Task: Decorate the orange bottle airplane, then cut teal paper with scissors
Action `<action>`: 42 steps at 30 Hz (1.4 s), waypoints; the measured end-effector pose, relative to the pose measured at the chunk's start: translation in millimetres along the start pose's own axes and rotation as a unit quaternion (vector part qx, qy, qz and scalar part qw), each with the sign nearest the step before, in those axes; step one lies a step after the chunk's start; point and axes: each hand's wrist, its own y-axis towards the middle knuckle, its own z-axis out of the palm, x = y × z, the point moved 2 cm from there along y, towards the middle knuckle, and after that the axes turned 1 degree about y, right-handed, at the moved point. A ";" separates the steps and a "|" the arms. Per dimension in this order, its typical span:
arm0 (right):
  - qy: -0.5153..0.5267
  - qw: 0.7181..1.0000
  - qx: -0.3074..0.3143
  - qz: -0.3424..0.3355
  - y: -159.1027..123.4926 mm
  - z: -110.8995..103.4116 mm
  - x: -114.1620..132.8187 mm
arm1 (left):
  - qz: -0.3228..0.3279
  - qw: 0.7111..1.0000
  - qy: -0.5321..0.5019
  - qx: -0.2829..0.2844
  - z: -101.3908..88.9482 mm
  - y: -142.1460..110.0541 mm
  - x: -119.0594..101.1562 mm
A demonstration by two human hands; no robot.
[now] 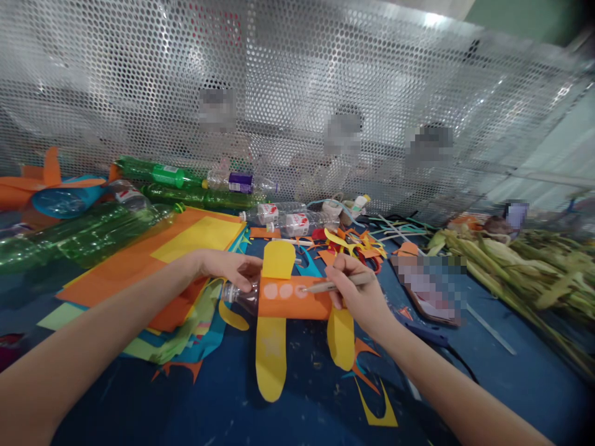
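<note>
A bottle plane lies on the blue table: a clear plastic bottle wrapped in orange paper, with yellow paper wings and pale round dots along its side. My left hand grips the bottle's neck end, fingers curled round it. My right hand pinches a beige pen and its tip touches the orange wrap beside the dots. A yellow tail fin hangs below my right hand.
Orange, yellow and green paper sheets lie at the left, with green and clear bottles behind. Paper scraps lie past the plane. Corn husks fill the right. A perforated metal screen walls the back, people behind it.
</note>
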 end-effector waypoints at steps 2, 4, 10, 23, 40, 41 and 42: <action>-0.002 1.000 0.000 0.004 0.3 0.2 0.2 | 0.001 1.000 -0.007 0.002 1.0 0.1 -0.5; 0.001 1.000 -0.007 0.011 0.6 0.1 0.2 | 0.006 1.000 -0.019 0.005 2.0 0.5 -0.6; 0.033 0.998 -0.041 0.030 0.8 -0.5 -0.2 | 0.013 1.000 -0.027 0.001 1.2 1.2 1.5; 0.024 0.999 -0.036 0.019 1.4 -1.7 -2.6 | 0.007 1.000 -0.003 0.002 1.3 0.6 -0.7; 0.029 0.999 -0.030 0.026 2.0 -0.7 -4.5 | 0.008 1.000 0.011 -0.002 -0.3 0.6 0.0; 0.028 0.999 -0.032 0.027 2.0 -0.5 -3.9 | 0.009 1.000 0.008 -0.002 -0.3 0.6 0.1; 0.028 0.999 -0.034 0.027 2.0 -0.3 -3.2 | 0.007 1.000 0.007 -0.002 -0.3 0.5 0.3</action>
